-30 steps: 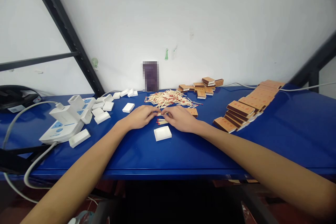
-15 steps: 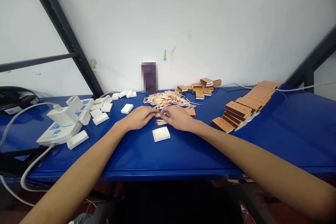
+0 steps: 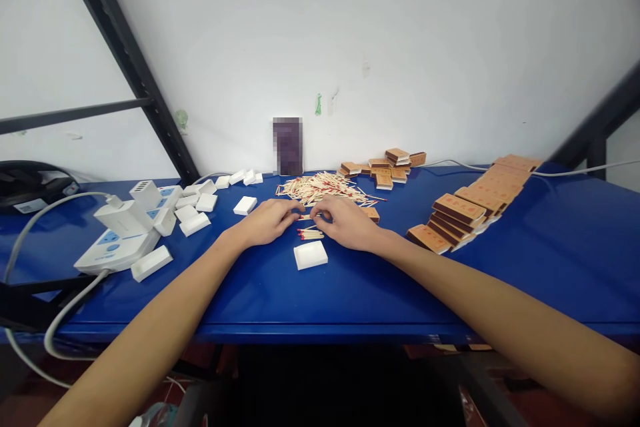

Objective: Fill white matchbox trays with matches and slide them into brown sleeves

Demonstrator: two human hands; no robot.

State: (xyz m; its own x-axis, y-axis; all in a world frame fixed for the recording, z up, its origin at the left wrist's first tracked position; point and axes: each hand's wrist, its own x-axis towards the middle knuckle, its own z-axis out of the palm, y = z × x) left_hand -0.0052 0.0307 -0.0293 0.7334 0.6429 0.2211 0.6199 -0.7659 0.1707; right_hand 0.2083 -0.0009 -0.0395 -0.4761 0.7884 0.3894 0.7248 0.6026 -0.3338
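Observation:
My left hand [image 3: 270, 221] and my right hand [image 3: 347, 221] face each other just in front of a heap of red-tipped matches [image 3: 325, 189]. A few matches [image 3: 306, 217] lie sideways between my fingertips. The left thumb and fingers close on their red ends, and the right fingers close around the other ends, which are partly hidden. Nearer to me, a small bunch of matches [image 3: 312, 235] rests on the blue table, heads to the left. Below it sits a white matchbox tray [image 3: 311, 255]. An orange matchbox [image 3: 371, 213] shows partly behind my right hand.
Several white trays [image 3: 199, 203] lie at left, by a white power strip [image 3: 115, 250] with plugs and cables. Orange matchboxes are piled at the back [image 3: 397, 163] and stacked in a leaning row [image 3: 473, 200] at right. A blurred dark rectangle [image 3: 288, 147] leans against the wall.
My hands have drawn slightly apart, exposing more of the matches between them and the small bunch below. The whole view has shifted slightly.

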